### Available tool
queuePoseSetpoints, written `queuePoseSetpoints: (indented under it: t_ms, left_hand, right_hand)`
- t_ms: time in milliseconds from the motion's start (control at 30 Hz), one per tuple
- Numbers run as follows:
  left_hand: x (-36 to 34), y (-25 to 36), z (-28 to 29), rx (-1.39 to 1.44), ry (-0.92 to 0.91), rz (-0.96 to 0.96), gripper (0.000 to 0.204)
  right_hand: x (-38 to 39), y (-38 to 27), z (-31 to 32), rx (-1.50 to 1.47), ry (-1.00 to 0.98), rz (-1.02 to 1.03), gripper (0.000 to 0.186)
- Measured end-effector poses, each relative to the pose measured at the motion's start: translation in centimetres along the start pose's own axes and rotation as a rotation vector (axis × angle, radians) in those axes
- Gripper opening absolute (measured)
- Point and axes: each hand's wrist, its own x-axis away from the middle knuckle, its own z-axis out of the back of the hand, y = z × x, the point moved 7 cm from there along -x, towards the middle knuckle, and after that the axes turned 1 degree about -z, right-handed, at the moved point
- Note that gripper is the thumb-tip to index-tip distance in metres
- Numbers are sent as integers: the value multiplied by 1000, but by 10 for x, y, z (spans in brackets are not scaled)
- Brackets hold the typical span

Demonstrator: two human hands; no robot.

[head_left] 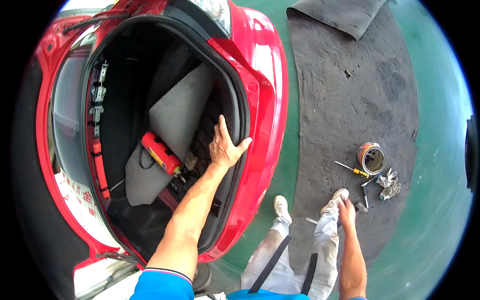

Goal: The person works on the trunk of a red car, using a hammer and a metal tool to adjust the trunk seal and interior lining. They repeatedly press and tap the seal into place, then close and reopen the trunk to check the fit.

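Observation:
My left hand (227,147) rests on the black rim of a red car's open trunk (239,107), thumb and fingers spread, holding nothing. Left of it in the trunk, a red fire extinguisher (161,154) lies on its side on a folded grey carpet panel (181,107). My right hand (346,212) hangs low over the dark floor mat, by my right shoe. Its fingers are smeared and partly turned away, so I cannot make out whether it grips anything. Beside it is a small greyish thing (361,207), too blurred to name.
On the mat (355,110) are an open can (372,158), a screwdriver with a yellow handle (359,173), a black-handled tool (365,195) and crumpled work gloves (388,184). The mat's far end is folded over. The raised trunk lid (42,150) stands at far left.

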Motion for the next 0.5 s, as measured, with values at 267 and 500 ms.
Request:
queuePoseSetpoints:
  t_ms: [267,500]
  left_hand:
    - [-3,6,-7,98,-89,89,119]
    - [93,72,65,1,239,85,79]
  right_hand:
    - [344,410,241,895,-32,-279,40]
    - [323,322,140,234,15,-336,49]
